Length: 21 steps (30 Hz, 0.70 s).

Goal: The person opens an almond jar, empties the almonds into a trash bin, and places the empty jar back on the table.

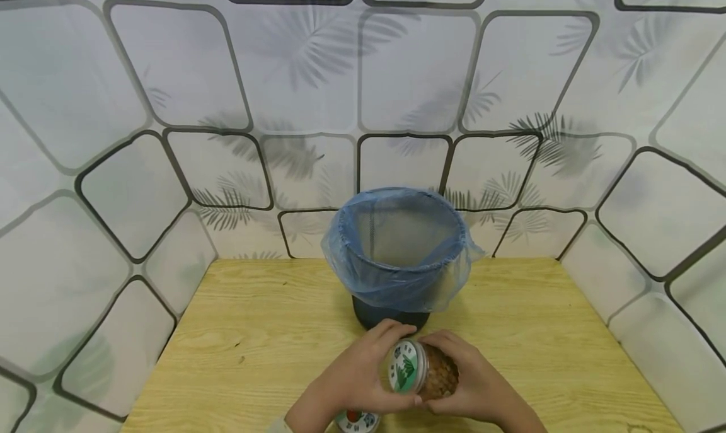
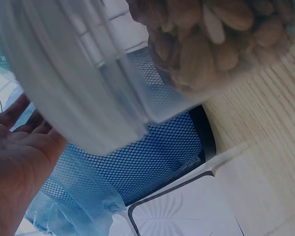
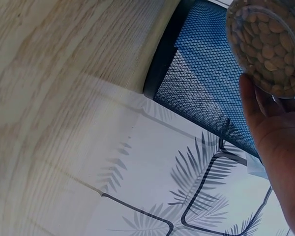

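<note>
A clear jar of brown nuts lies tilted between my hands, its white-and-green lid facing left in the head view. My right hand grips the jar's bottom end. Around the lid end curl the thumb and fingers of my left hand. In the left wrist view the lid's ridged side looks very close, with the left fingers behind it. The right wrist view shows the jar's round base against the right fingers. Below my left wrist, a second lid with a red picture is partly hidden.
Just beyond my hands stands a dark mesh bin lined with a blue plastic bag. It rests on a light wood-grain tabletop. Patterned white cloth walls enclose the table at the back and both sides.
</note>
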Tool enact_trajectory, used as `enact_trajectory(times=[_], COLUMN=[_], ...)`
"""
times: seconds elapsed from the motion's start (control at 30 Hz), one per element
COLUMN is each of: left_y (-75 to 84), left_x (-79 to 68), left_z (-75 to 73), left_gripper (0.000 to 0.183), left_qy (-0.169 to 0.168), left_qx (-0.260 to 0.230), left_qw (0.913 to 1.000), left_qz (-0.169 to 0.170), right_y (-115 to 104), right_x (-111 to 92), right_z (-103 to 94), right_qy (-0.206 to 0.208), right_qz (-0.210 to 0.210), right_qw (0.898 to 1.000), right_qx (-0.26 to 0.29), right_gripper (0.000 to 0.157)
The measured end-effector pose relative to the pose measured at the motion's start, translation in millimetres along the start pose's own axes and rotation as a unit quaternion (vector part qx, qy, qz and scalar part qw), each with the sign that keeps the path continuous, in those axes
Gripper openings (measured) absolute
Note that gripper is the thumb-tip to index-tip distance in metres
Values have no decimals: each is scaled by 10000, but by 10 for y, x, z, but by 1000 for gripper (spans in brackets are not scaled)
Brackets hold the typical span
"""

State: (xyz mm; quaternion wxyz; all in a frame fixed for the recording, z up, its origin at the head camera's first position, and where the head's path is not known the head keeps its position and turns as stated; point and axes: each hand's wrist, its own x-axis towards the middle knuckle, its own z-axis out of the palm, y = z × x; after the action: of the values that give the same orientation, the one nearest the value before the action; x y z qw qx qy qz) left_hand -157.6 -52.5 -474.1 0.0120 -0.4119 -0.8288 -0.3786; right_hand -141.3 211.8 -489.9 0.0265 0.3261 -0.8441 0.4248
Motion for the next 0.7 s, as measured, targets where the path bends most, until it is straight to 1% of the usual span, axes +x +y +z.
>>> enact_trajectory(times=[0.1, 0.27, 0.47, 0.7], left_y=[3, 13, 15, 8], left_x=[4, -8, -16, -8], left_z=[-11, -38, -41, -35], left_gripper=[89, 89, 84, 82], left_qy=[-41, -188, -236, -194], left_qx=[-17, 25, -39, -106], left_qw=[9997, 9987, 9985, 9987], left_qz=[251, 466, 490, 450], right_y=[7, 19, 25, 27], right_x=[-3, -13, -20, -19], right_z=[-1, -10, -6, -4], right_qy=[-13, -1, -70, -111], right_qz=[-164, -292, -134, -136], right_qw=[9999, 9996, 9998, 9998], right_qx=[20, -37, -120, -22], right_gripper=[80, 80, 82, 81])
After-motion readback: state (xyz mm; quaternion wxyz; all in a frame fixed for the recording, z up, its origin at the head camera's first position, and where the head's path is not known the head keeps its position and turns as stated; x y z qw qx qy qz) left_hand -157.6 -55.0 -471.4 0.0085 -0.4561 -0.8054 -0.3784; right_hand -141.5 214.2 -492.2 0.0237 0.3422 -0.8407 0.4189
